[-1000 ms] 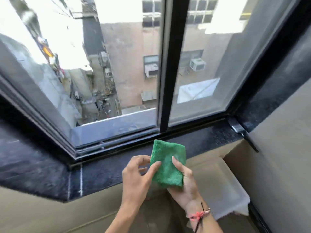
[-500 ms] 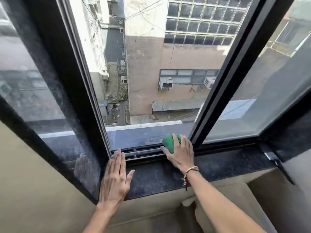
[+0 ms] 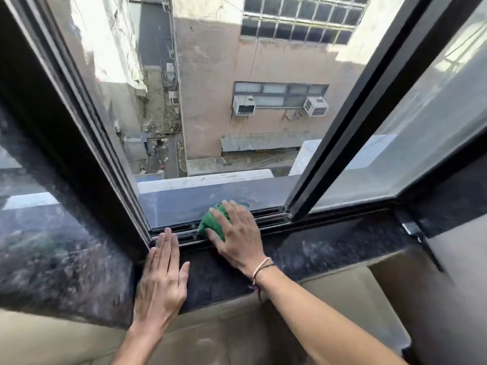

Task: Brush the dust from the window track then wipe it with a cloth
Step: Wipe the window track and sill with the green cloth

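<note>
- The track (image 3: 266, 219) runs along the bottom of the open window, a band of dark parallel rails between the outer ledge (image 3: 184, 204) and the inner sill (image 3: 329, 248).
- A green cloth (image 3: 213, 223) lies bunched on the track, a little left of its middle, with its far edge reaching onto the outer ledge.
- The right hand (image 3: 237, 235) presses down on the cloth, palm flat and fingers spread; the fingers lie over the cloth rather than curling around it, and green shows past the thumb and index finger.
- A thin cord bracelet (image 3: 261, 268) circles the right wrist, which crosses the sill.
- The left hand (image 3: 162, 277) lies flat on the sill with nothing in it, fingers straight and together, thumb out to the right; its fingertips reach the near rail of the track at the left end.
- The two hands are near each other but apart, with a strip of bare sill between them.
- The sill is dark speckled stone, its surface dusty and streaked.
- A black frame post (image 3: 87, 143) rises at the left corner of the opening; a sliding sash (image 3: 353, 119) stands to the right, its bottom corner seated on the track.
- Beyond the opening, a tan building (image 3: 216, 75) carries two air conditioners (image 3: 243, 105) under a row of windows.
- Below the sill is a beige wall (image 3: 224, 335).
</note>
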`<state>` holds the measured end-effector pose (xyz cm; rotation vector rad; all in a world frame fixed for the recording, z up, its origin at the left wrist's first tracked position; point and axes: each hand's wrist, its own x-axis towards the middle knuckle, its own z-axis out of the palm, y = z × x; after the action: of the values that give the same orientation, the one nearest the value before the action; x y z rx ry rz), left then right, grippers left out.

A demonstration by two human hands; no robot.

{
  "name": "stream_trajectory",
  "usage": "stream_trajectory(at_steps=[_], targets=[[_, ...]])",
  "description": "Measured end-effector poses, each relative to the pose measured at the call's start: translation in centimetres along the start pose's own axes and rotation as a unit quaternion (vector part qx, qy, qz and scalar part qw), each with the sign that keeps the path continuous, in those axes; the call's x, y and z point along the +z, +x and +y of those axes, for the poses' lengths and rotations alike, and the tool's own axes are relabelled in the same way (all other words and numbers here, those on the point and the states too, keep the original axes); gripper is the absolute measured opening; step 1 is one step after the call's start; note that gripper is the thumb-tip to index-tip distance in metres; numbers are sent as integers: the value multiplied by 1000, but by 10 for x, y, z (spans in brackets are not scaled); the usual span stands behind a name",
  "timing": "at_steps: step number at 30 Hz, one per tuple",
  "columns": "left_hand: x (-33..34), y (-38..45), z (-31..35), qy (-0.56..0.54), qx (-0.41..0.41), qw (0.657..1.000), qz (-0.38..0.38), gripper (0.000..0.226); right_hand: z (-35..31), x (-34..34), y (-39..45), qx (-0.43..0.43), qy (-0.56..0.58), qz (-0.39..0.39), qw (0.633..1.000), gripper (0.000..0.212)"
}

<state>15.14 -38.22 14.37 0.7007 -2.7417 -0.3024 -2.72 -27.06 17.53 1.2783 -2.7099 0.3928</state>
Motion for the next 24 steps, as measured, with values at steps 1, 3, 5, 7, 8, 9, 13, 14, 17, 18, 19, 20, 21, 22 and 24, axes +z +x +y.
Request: stream_trajectory(at_steps=[1,3,5,7,8,9,13,14,17,18,19,20,21,22,24], targets=[[0,0,1,-1,-3,1000,-5,73,23,-7,-1,34,-15,-1,999,53],[-2,-1,2,-8,-6,1000,-7,74,61,-16,-3,122,-27,17,992,46],[-3,0,3,-6,-6,1000,-3,74,68,-14,-2,181,-16,42,982,45],[-4,-2,5,-5,-4,1000,-1,74,45,-11,3,230,4,51,972,52],[-4,-2,5,-4,-1,1000,3,74,28,-9,5,235,15,52,970,55],[-4,-2,4,-2,2,1000,6,74,9,-6,4,218,22,54,974,57],[0,-2,3,9,8,1000,12,76,-56,1,0,109,120,30,986,43],[1,-3,3,10,7,1000,11,77,-63,-5,1,101,166,15,981,40],[3,-4,4,13,8,1000,10,80,-59,-36,2,174,445,8,879,29],[4,-4,5,16,10,1000,10,81,-49,-50,-5,210,558,4,803,23],[5,-3,9,19,10,1000,9,80,-36,-61,-16,227,652,13,724,17],[6,-2,13,21,10,1000,8,77,-20,-72,-28,251,715,29,652,14],[8,0,17,22,8,1000,8,74,-2,-82,-41,285,747,41,600,19],[10,1,21,23,5,1000,10,72,18,-91,-55,314,768,51,557,35],[14,3,21,24,6,1000,16,72,67,-108,-80,349,770,110,523,57]])
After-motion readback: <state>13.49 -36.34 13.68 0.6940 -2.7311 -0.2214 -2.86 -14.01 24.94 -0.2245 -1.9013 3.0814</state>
